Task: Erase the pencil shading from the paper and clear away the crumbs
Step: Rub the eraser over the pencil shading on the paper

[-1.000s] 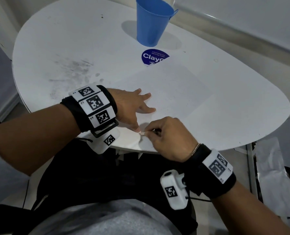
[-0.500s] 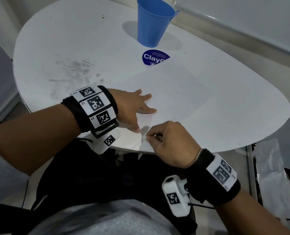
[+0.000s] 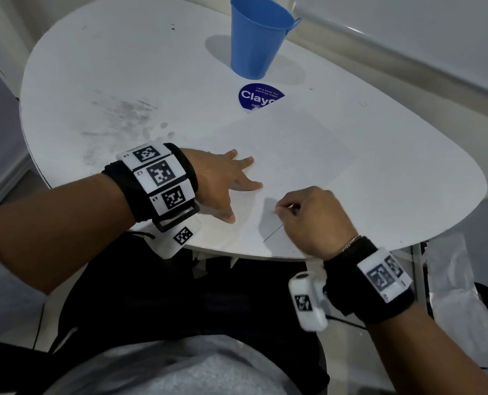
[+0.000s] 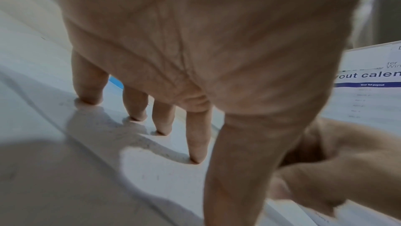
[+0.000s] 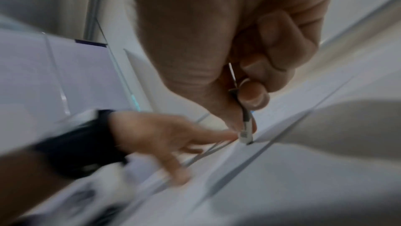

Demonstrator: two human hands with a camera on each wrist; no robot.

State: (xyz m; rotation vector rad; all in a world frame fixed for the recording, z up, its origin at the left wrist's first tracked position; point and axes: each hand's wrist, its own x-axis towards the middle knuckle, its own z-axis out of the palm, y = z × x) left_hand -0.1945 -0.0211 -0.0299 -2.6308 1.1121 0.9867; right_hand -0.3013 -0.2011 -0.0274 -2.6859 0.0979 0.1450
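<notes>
Near table (image 3: 94,81) edge — left hand (image 3: 222,181) flat on paper (image 3: 294,155) | right hand (image 3: 308,215) pinching eraser (image 5: 246,130)

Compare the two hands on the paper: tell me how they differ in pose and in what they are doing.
The left hand lies spread, its straight fingers pressing the paper flat; the right hand is curled.
The left hand holds nothing; the right hand pinches a small eraser with its tip on the sheet.
Both rest on the paper near the table's front edge.

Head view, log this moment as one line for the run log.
left hand: flat, fingers spread, pressing paper | right hand: pinching eraser, tip on paper near front edge | blue cup: upright, far side of table
</notes>
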